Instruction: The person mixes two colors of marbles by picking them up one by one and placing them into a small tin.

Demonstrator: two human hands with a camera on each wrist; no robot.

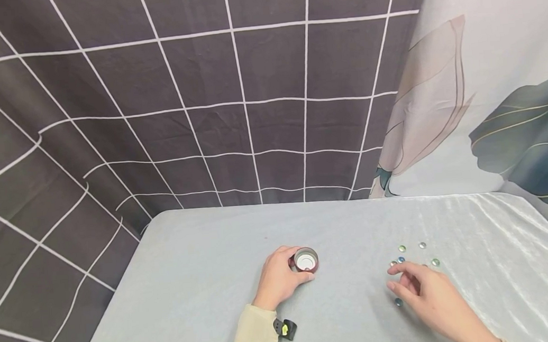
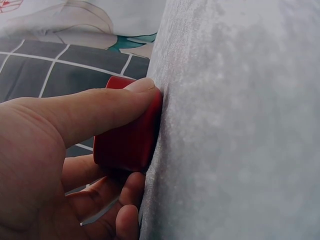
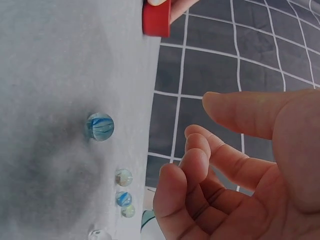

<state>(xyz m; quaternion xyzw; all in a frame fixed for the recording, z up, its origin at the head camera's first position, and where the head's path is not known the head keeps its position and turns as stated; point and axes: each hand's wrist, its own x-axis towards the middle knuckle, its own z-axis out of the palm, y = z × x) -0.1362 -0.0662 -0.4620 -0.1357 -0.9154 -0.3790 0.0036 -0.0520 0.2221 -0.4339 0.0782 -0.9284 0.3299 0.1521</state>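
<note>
My left hand [image 1: 281, 276] grips a small dark-red round cup [image 1: 305, 260] with a pale inside, thumb on one side and fingers on the other. In the left wrist view the red cup [image 2: 127, 137] stands against the cloth. To the right, my right hand [image 1: 430, 292] hovers above the table, fingers loosely bent and thumb apart, holding nothing. Close under its thumb lies a dark bluish marble [image 1: 399, 302]; the right wrist view shows it as a clear marble with blue streaks [image 3: 100, 126]. Beyond the fingertips are a blue marble [image 1: 401, 259] and a green marble [image 1: 402, 248].
A clear marble [image 1: 422, 245] and another green marble [image 1: 435, 262] lie past the right hand, which partly hides others. Pale velvety cloth [image 1: 191, 283] covers the table. Behind hangs a dark gridded curtain [image 1: 276, 128], with a leaf-patterned one [image 1: 440, 90] at right.
</note>
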